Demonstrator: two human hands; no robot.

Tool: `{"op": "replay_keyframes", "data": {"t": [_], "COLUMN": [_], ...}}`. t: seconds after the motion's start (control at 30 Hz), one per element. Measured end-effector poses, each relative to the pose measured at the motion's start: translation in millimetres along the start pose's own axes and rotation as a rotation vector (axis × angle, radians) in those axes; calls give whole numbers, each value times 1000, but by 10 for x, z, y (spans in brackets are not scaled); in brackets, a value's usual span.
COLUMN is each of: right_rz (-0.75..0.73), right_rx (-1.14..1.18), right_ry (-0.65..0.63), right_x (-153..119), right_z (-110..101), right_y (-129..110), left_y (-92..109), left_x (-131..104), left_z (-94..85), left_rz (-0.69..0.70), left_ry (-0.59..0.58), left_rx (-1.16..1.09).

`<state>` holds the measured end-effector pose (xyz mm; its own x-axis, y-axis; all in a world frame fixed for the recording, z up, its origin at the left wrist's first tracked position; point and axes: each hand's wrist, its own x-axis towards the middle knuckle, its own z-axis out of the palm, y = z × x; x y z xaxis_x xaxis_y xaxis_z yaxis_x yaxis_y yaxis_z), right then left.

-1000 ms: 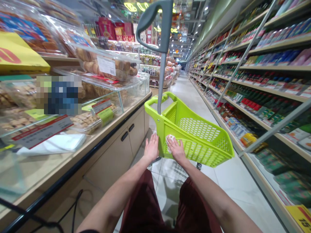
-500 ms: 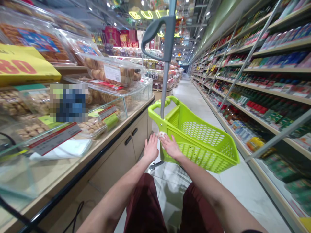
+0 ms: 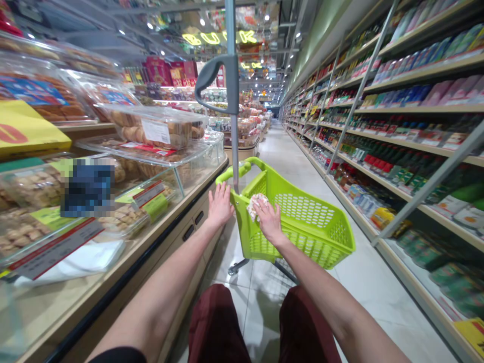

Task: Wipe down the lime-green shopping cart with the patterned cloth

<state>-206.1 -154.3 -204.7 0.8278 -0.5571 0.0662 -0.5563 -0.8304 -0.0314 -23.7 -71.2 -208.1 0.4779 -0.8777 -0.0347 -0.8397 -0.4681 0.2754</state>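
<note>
A bright green shopping cart (image 3: 302,232) with perforated sides stands on the tiled floor in front of me. From its near left corner rises a grey pole with a looped grey handle (image 3: 217,85). My right hand (image 3: 267,217) presses a crumpled, patterned white-and-pink cloth (image 3: 255,204) against the cart's near side, by its upper rim. My left hand (image 3: 220,204) is at the cart's left corner, fingers extended and near or touching the green edge; nothing shows in it.
A counter (image 3: 159,224) with glass edging and clear boxes of baked goods (image 3: 155,131) runs along the left. Stocked shelves (image 3: 416,146) line the right side. Between them an aisle (image 3: 274,146) stretches ahead.
My hands have moved apart, the left to the cart's corner, the right up with the cloth onto its side. The view has shifted, so the cart appears further left.
</note>
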Motion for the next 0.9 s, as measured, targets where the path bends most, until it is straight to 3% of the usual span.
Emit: {"op": "replay_keyframes", "data": {"t": [0.13,0.23,0.53,0.67,0.77,0.9], "right_rz": [42,85,289,356,283,205], "right_rx": [-57,-67,-37,37,142,296], "right_ry": [17,50,27,46,114,249], "right_x": [-548,-748,-573,-376,-175,-30], "right_z": [0,24,131,97,35,-145], "right_y": [447,657,840,686,363,-21], "left_y": [-138,-129,125,313,412,392], "left_x": [132,123,-39,-183,-264,-267], "left_z": [-5,20,-93,-224,-342,-460], "left_rz": [73,86,88,125,188,235], "left_ry": [-53,-29,-10,32,50,13], "left_rx": [68,94,96,80,59,-36]}}
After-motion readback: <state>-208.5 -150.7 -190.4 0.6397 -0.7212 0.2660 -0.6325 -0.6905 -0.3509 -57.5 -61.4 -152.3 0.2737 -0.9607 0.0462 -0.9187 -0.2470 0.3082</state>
